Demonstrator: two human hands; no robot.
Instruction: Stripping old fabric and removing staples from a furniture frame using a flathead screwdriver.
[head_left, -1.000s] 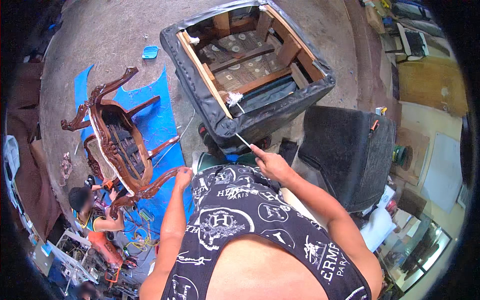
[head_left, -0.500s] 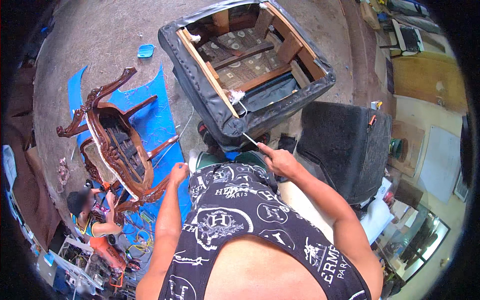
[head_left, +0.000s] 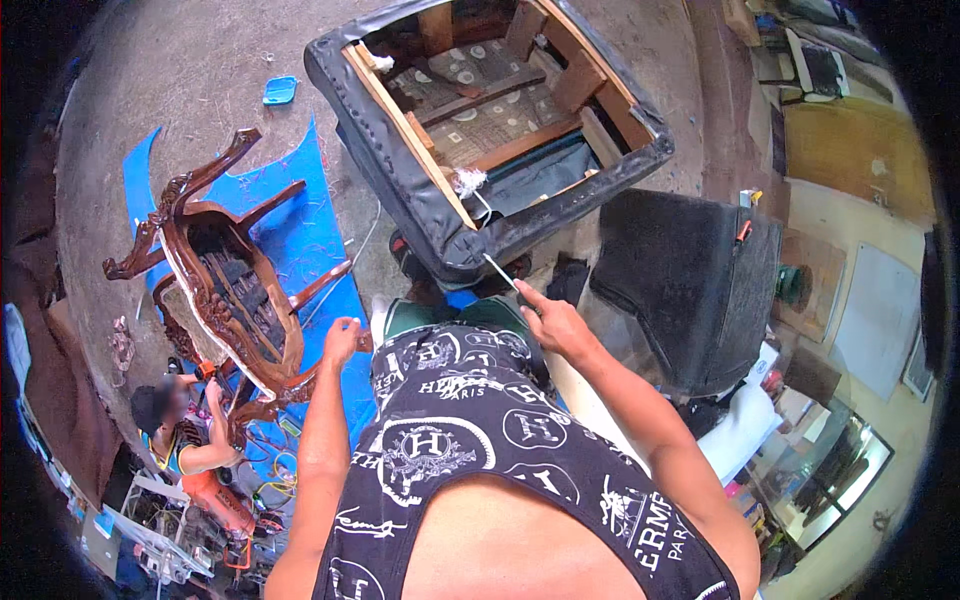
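Observation:
In front of me an upturned armchair base (head_left: 400,185), covered in black leather-like material, shows its open wooden frame. My right hand (head_left: 550,318) grips a tool with a thin metal shaft (head_left: 502,271), much like a screwdriver; its handle is hidden in my fist. The shaft's tip touches the cover at the near corner, beside a tuft of white stuffing (head_left: 469,183). By my left hip hangs my left hand (head_left: 345,341), fingers curled together. Whatever those fingers may hold is too small to make out.
On the left, a carved wooden chair frame (head_left: 290,345) lies tipped on a blue sheet (head_left: 318,215), with a person (head_left: 195,440) working beside it. A black cushion-like piece (head_left: 690,290) stands at right, an orange-handled tool (head_left: 743,231) on it. A blue tray (head_left: 280,91) lies farther off.
My left hand has moved slightly left and up. The tool in my right hand stands a little steeper, its tip still at the corner. The whole view has shifted slightly.

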